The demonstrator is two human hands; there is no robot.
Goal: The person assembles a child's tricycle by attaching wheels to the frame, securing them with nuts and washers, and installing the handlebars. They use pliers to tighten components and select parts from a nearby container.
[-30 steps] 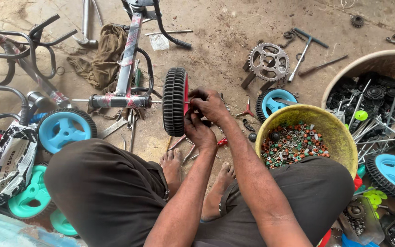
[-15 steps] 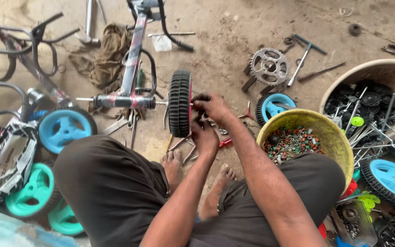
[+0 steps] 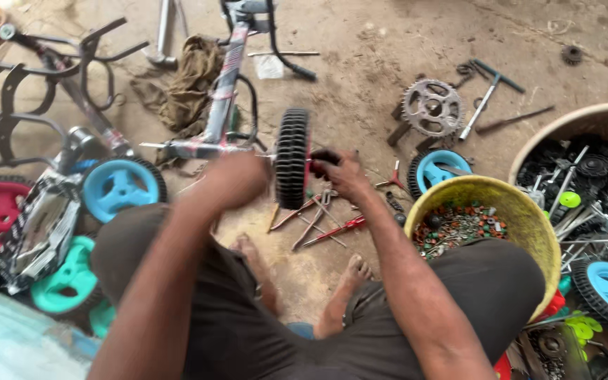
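Small black-treaded wheel (image 3: 293, 158) stands upright on the axle at the end of the striped bike frame (image 3: 221, 98), centre of the dirt floor. Right hand (image 3: 343, 172) grips the wheel's hub side, fingers curled on it. Left hand (image 3: 237, 177) is just left of the wheel, motion-blurred; can't tell its grip. Red-handled pliers (image 3: 336, 229) lie below the wheel; yellow tub (image 3: 522, 218) of small hardware sits by the right knee.
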